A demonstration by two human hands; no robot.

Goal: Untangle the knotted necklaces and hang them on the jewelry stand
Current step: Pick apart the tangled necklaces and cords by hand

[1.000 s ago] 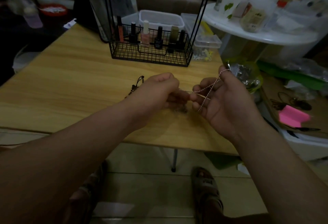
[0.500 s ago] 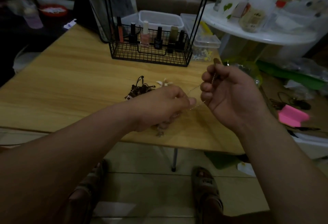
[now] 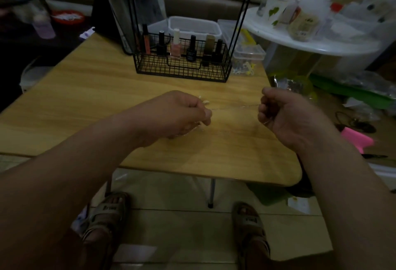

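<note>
A thin silvery necklace chain [image 3: 234, 107] is stretched nearly level between my two hands above the wooden table [image 3: 85, 107]. My left hand [image 3: 182, 113] pinches its left end with curled fingers; a pale shell-like piece [image 3: 204, 101] shows just beyond its knuckles. My right hand [image 3: 285, 113] is curled round the right end, and a short loop of chain hangs under its fingers. The black wire jewelry stand [image 3: 182, 68] rises at the table's far side, its thin rods running up out of frame. The dark tangle of other necklaces is hidden behind my left hand.
The stand's wire basket holds several nail polish bottles [image 3: 176, 43]. Clear plastic boxes [image 3: 248, 52] sit behind it. A cluttered white round table [image 3: 310, 40] stands at right, a pink object [image 3: 355, 140] lies on the floor clutter, and my sandalled feet [image 3: 107, 212] are under the table.
My hands have moved apart, drawing the chain out straight between them. The right hand dropped lower and further right; the left hand now covers the dark tangle.
</note>
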